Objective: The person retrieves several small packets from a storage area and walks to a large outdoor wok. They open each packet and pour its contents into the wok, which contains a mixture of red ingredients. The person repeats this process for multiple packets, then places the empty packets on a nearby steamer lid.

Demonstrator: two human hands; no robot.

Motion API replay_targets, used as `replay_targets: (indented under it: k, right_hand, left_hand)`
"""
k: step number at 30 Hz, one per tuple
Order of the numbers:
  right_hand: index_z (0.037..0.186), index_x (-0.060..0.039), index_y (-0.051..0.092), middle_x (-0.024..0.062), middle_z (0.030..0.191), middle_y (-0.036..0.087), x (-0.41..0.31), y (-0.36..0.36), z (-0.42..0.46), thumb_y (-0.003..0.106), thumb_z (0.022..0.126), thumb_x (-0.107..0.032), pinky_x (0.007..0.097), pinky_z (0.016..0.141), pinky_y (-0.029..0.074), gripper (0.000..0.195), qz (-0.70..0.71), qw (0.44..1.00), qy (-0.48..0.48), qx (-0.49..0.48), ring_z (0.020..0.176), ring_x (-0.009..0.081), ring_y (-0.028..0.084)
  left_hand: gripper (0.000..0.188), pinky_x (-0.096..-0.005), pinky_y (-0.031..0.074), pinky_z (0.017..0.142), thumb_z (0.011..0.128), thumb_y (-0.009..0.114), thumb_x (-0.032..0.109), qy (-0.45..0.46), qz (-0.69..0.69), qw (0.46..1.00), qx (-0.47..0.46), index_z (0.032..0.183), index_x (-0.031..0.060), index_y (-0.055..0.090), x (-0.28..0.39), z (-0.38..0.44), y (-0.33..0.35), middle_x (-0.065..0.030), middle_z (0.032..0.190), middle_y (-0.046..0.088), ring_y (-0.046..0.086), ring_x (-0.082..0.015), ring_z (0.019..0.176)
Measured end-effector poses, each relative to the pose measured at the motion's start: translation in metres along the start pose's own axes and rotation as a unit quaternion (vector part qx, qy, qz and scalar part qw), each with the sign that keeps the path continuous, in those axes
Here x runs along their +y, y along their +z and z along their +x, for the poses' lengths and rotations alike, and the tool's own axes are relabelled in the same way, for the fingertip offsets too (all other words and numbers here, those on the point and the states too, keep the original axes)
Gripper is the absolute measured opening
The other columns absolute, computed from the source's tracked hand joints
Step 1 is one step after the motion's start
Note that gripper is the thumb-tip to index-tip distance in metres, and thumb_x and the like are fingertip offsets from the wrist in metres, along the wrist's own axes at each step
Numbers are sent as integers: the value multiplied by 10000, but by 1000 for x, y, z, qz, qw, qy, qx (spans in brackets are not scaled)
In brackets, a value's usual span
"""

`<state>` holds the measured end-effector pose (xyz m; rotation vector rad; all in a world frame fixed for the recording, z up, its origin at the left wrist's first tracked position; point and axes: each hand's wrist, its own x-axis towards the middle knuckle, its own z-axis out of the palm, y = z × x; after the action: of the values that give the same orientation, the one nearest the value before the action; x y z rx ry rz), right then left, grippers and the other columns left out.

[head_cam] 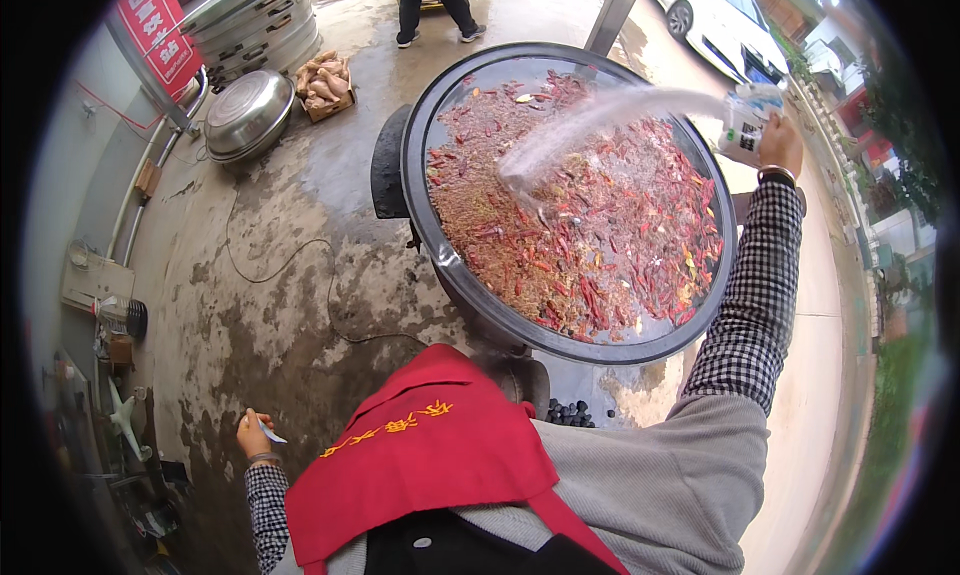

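Observation:
My right hand (pixel 781 146) grips a printed plastic packet (pixel 746 124) above the right rim of a very large round pan (pixel 450 263). White grains stream from the packet in an arc and land left of the pan's centre. Red dried chillies (pixel 592 293), small brown seed-like spices and some leaves lie in liquid in the pan. Down at the lower left, away from the pan, my left hand (pixel 253 432) holds a small pale blue and white scrap (pixel 271 431), perhaps a torn piece of packet.
A lidded metal wok (pixel 249 113), a box of raw poultry pieces (pixel 324 87) and stacked metal steamers (pixel 259 31) stand at the upper left. A cable (pixel 330 275) crosses the wet floor. Black lumps (pixel 571 413) lie below the pan. Another person (pixel 433 4) stands beyond; a white car (pixel 720 23) is at the upper right.

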<state>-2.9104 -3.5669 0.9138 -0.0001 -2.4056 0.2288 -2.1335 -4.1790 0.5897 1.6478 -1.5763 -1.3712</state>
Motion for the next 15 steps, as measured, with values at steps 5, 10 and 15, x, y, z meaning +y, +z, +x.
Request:
replay_targets:
  k: [5, 10, 15]
  right_hand:
    - [911, 37, 629, 284, 914, 628, 46, -35, -43, 436, 954, -357, 497, 756, 457, 440, -1, 1000, 8, 13, 873, 455, 592]
    - [839, 56, 596, 293, 827, 600, 40, -47, -85, 482, 955, -294, 506, 684, 419, 386, 96, 995, -15, -37, 781, 464, 565]
    - [915, -36, 586, 245, 866, 622, -51, -27, -94, 406, 968, -366, 523, 720, 452, 380, 40, 978, -148, -140, 851, 442, 585]
  left_hand:
    - [400, -304, 468, 482, 977, 485, 340, -90, 2, 994, 63, 722, 38, 554, -70, -28, -48, -80, 624, 584, 549, -179, 497]
    - [404, -318, 460, 445, 971, 476, 337, -109, 52, 989, 81, 710, 35, 542, -103, -31, -79, -98, 593, 571, 533, -191, 462]
    - [410, -298, 463, 475, 974, 482, 341, -90, 45, 991, 83, 709, 36, 550, -70, -4, -56, -83, 603, 575, 546, -182, 486]
